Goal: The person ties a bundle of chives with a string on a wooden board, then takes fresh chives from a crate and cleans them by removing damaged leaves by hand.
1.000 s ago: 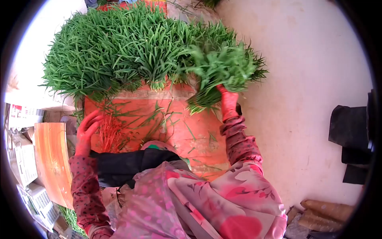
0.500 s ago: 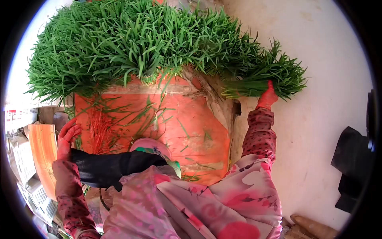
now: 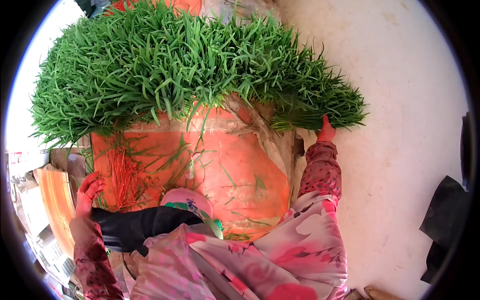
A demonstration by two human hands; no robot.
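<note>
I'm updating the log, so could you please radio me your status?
Right hand at right end of greens, grip unclear. Left hand open, beside red strands. Loose leaves scattered across orange sheet.

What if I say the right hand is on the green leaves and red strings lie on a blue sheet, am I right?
No: red strings lie on an orange sheet, not blue, as the head view shows. The right hand is on the green leaves.

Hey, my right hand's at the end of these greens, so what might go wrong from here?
The greens jut past the orange sheet by your right hand, so that end might slump onto the pale surface. Loose blades lie on and beside the red strings and might tangle with them.
</note>
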